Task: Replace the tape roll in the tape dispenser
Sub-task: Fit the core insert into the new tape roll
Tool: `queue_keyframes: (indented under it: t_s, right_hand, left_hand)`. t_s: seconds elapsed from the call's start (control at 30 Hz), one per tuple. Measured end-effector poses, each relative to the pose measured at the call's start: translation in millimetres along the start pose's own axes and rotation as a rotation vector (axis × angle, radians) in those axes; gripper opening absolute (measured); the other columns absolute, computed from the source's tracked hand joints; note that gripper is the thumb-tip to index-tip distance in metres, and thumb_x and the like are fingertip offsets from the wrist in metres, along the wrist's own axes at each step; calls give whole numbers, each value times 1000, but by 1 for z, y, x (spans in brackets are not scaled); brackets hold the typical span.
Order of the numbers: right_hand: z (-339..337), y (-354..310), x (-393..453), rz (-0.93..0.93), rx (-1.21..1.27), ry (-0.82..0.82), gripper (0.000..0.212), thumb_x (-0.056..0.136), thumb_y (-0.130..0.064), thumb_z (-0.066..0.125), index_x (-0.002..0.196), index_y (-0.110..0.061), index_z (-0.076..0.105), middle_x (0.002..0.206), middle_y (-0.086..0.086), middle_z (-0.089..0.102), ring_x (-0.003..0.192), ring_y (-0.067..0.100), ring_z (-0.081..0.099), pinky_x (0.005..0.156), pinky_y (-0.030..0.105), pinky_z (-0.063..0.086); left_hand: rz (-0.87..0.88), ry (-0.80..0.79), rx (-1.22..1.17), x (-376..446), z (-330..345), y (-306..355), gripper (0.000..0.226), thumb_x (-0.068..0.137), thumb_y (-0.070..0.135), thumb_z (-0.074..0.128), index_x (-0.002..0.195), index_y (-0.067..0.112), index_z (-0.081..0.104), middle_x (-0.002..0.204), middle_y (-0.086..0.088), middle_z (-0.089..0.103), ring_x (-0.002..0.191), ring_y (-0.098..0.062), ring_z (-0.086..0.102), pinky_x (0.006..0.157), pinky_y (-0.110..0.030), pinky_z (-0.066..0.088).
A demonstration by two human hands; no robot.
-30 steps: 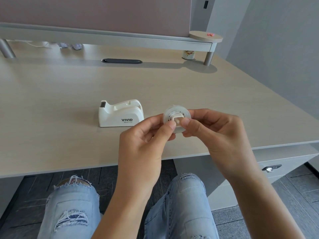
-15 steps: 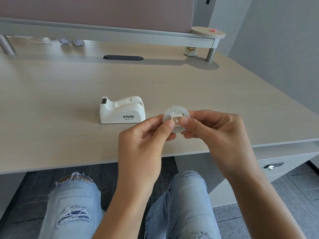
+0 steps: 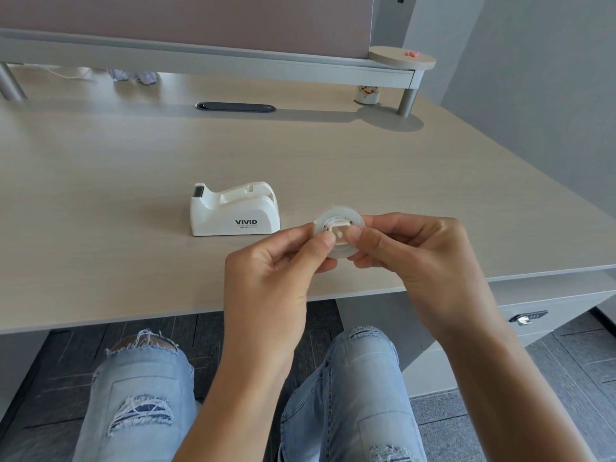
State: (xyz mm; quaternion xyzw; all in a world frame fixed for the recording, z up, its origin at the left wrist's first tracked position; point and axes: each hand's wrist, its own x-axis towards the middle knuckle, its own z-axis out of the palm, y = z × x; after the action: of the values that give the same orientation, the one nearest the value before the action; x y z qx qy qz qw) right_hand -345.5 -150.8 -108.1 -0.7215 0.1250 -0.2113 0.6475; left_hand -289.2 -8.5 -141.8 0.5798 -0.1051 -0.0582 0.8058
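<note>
A clear tape roll (image 3: 336,217) with a white plastic core in its middle is held above the desk's front edge between both hands. My left hand (image 3: 270,271) pinches its left side with thumb and forefinger. My right hand (image 3: 416,251) grips its right side, the thumb pressing on the white core. The white tape dispenser (image 3: 233,210), marked VIVID, stands on the desk to the left of the roll, its cradle holding no roll and its cutter at the left end.
The light wooden desk (image 3: 100,195) carries a raised shelf (image 3: 216,58) at the back, a dark cable slot (image 3: 235,107) and a small cup (image 3: 366,94) beside the shelf leg. A drawer with a lock (image 3: 526,317) sits at the right. My knees are under the desk edge.
The roll and both hands stay together in the same grip; my fingers shift slightly on the white core. The view has tilted a little.
</note>
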Motion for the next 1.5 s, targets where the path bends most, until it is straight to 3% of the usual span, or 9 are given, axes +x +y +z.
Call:
queue_keyframes:
  t_s: [0.3,0.67,1.0,1.07,1.17,1.3,1.4,1.5]
  right_hand:
    - [-4,1,4,60,119,-111,28,60,-37,87,80,-18,87,79,8,81,65,16,68,70,27,58]
    - [-8,6,9,94,136,-161,26,59,-37,88,76,-17,86,68,6,75,63,15,67,68,25,57]
    - [-10,12,11,33,74,-136,25,66,-37,86,81,-18,86,76,6,79,67,15,69,71,28,58]
    - [-9,11,11,2,27,-125,25,71,-31,84,91,-17,85,80,1,80,69,12,67,68,26,56]
    - [-8,10,12,-42,-51,-125,19,78,-23,84,96,-16,83,88,0,83,77,12,67,68,25,54]
    - [-1,3,15,-77,-108,-140,25,74,-31,85,94,-16,82,90,6,83,78,12,69,72,23,55]
    - [8,-5,20,-95,-138,-177,27,75,-34,84,97,-19,82,95,4,83,80,15,73,77,29,58]
    - [22,-13,27,-118,-149,-242,29,79,-32,83,104,-18,82,101,6,83,95,35,76,88,51,63]
  left_hand:
    - [-67,-94,-47,1,-4,5,28,78,20,77,102,6,82,95,-8,84,81,-16,78,96,-49,60]
    - [-125,-177,-130,5,-11,4,21,68,21,78,84,11,86,90,-9,84,84,-17,76,76,-27,60]
    - [-98,-105,-61,4,-7,2,20,77,18,78,95,11,84,92,-6,85,80,-14,77,87,-38,61]
    - [-73,-79,-2,4,-6,1,19,84,12,78,102,9,82,93,-4,85,78,-12,78,87,-33,61]
    - [-36,-65,76,2,-5,1,16,89,11,76,103,13,83,89,0,84,73,-8,76,74,-15,56]
    - [-22,-12,27,0,-7,4,19,91,7,73,106,15,81,90,-1,84,76,-9,74,75,-16,56]
    - [17,62,-17,3,-13,11,19,91,0,72,104,11,79,93,-5,83,81,-15,76,75,-18,57]
    - [86,122,22,9,-23,18,16,90,4,74,101,14,80,95,0,84,90,-20,78,84,-26,58]
